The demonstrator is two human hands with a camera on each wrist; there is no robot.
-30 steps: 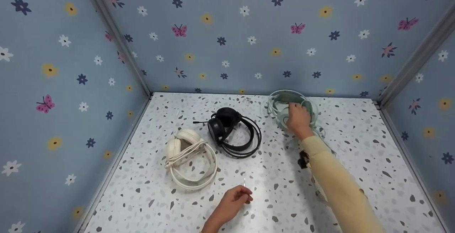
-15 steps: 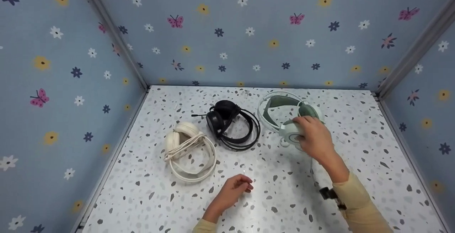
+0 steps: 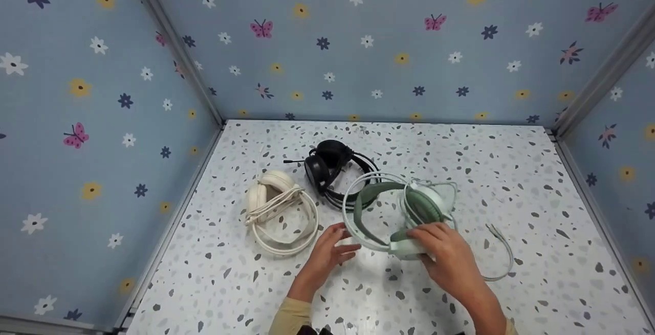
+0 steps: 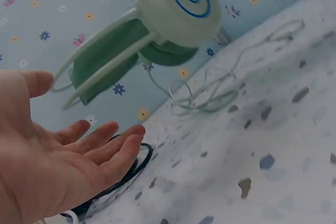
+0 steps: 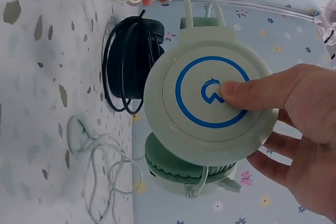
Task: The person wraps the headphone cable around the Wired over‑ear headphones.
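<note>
My right hand (image 3: 453, 261) grips one ear cup of the pale green headphones (image 3: 409, 248), its thumb pressed on the blue ring logo in the right wrist view. The headphones hang tilted above the table, headband pointing left and the other ear cup (image 5: 189, 169) farther back. Their thin cable (image 4: 210, 98) trails in loose loops on the tabletop. My left hand (image 3: 325, 253) is beside the headband's lower left, fingers spread and nothing in them. In the left wrist view that palm (image 4: 58, 166) faces up, its thumb tip right at the headband's end.
White headphones (image 3: 276, 248) with a bundled cord lie on the left of the speckled table (image 3: 204, 273). Behind them are black headphones (image 3: 317, 171) with a boom mic, partly overlapped by the green headband. Flower-patterned walls (image 3: 348, 69) close in the back and sides.
My right hand has lifted the green headphones from the back right and brought them forward and left. The left hand has moved slightly up and spread its fingers near the headband.
</note>
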